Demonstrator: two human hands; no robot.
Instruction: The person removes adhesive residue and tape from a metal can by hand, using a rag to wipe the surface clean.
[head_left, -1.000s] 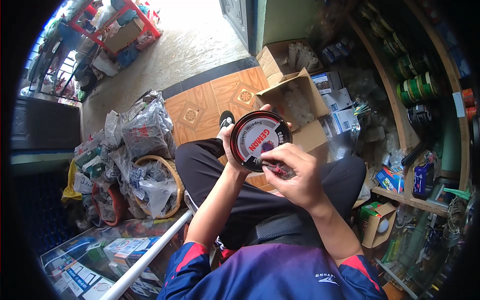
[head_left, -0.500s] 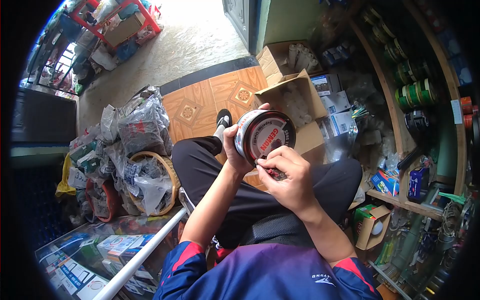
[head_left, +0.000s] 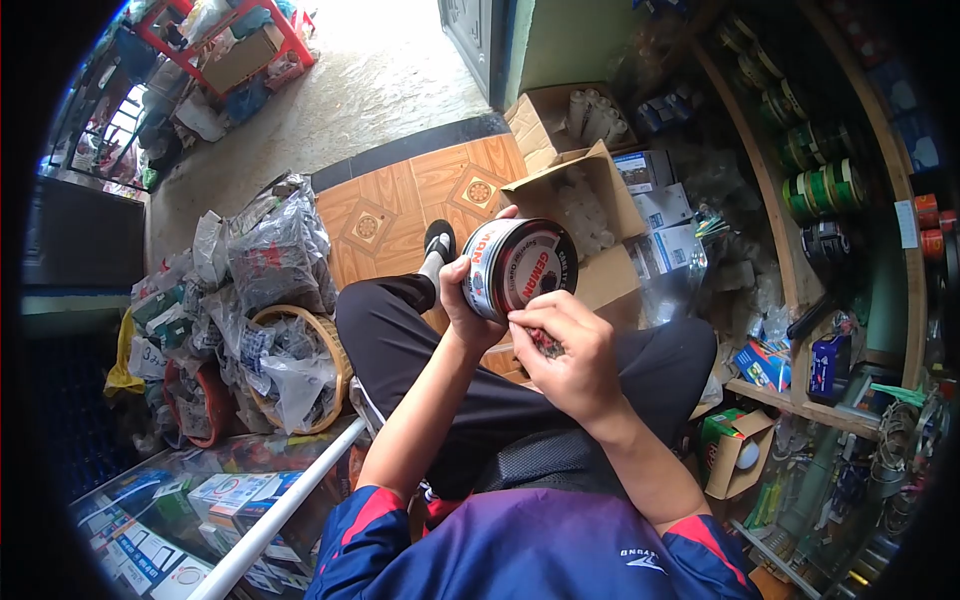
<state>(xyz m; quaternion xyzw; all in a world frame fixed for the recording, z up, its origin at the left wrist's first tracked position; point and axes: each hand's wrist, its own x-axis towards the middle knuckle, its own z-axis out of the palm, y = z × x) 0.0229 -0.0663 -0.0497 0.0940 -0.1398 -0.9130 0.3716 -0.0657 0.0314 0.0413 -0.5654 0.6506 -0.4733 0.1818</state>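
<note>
A round, drum-shaped pack (head_left: 541, 262), printed "GEMAN" and "Superior Quality" on its dark-rimmed, red and white face, is tilted in front of me above my lap. My left hand (head_left: 462, 305) wraps around its side and supports it from the left and behind. At the lower edge of the face, my right hand (head_left: 578, 362) has thumb and forefinger pinched together close to the rim. Tucked in the curled fingers of that hand is a small dark red, crumpled-looking thing (head_left: 547, 343), mostly hidden, whose kind I cannot make out.
Open cardboard boxes (head_left: 610, 277) stand just beyond the pack. Bagged goods and a wicker basket (head_left: 345, 365) lie to the left, beside a white rail (head_left: 290, 510) over a glass counter. Wooden shelving (head_left: 905, 290) with green-yellow rolls (head_left: 822, 190) rises on the right.
The whole view has shifted slightly. The pack is turned a little, showing more of its side; the right hand stays pinched at its lower edge.
</note>
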